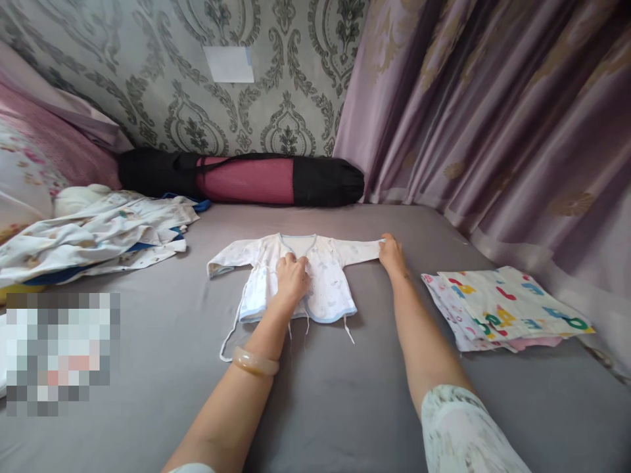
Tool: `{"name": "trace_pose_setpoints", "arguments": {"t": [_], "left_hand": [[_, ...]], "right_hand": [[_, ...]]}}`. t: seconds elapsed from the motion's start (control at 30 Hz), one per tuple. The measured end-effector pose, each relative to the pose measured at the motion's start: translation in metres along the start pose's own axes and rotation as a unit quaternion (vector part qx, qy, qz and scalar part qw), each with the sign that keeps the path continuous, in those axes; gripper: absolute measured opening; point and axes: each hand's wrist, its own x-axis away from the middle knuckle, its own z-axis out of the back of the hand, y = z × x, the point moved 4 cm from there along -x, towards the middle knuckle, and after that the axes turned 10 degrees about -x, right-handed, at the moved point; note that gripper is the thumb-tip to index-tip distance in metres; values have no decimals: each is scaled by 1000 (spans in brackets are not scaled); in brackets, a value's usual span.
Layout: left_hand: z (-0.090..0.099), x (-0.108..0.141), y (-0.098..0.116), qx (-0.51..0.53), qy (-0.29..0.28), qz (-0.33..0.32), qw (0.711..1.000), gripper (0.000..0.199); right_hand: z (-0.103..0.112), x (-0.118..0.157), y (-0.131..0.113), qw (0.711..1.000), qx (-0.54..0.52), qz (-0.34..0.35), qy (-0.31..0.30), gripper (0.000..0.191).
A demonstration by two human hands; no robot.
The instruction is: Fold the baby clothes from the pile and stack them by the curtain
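A small white baby shirt (325, 279) with light blue edging lies spread on the grey bed sheet, its sleeves out to both sides and thin white ties hanging at its hem. My left hand (294, 276), with a pale bangle (255, 361) on the wrist, rests on the front of the shirt below the neckline. Its fingers are curled down onto the fabric, and their tips are partly hidden. At the end of the right-hand sleeve, my right hand (392, 255) pinches the cuff. The opposite sleeve lies slightly bent on the sheet.
Folded printed cloths (513, 305) are stacked at right. On the left lies a loose heap of white and blue clothes (98, 230), with a pixelated patch (64, 355) nearer me. A black and red long bag (246, 179) lies along the wall; purple curtains (444, 98) hang at right.
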Motion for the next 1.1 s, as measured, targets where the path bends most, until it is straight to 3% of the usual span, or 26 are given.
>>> {"name": "trace_pose_setpoints", "arguments": {"t": [0.17,0.27,0.37,0.43,0.57,0.87,1.0,1.1], "left_hand": [[0,0,-1,-2,0,-5,1000,39],[0,0,-2,-1,-6,0,1000,39],[3,0,-3,2,-18,-7,1000,38],[6,0,-5,7,-27,-15,999,38],[9,-2,-10,37,-49,-22,998,41],[32,-3,-30,183,-58,-9,981,41],[53,0,-50,243,-40,19,969,38],[66,2,-75,269,-9,69,961,36]], "right_hand": [[1,10,-5,995,92,-16,31,39],[0,16,-26,992,110,14,56,43],[-20,24,-61,982,83,155,-62,47],[-35,30,-78,964,62,209,-154,52],[-53,34,-85,957,47,179,-223,61],[-58,28,-78,954,95,150,-242,61],[-55,22,-87,952,105,109,-265,59],[-55,25,-112,960,106,134,-221,62]]}}
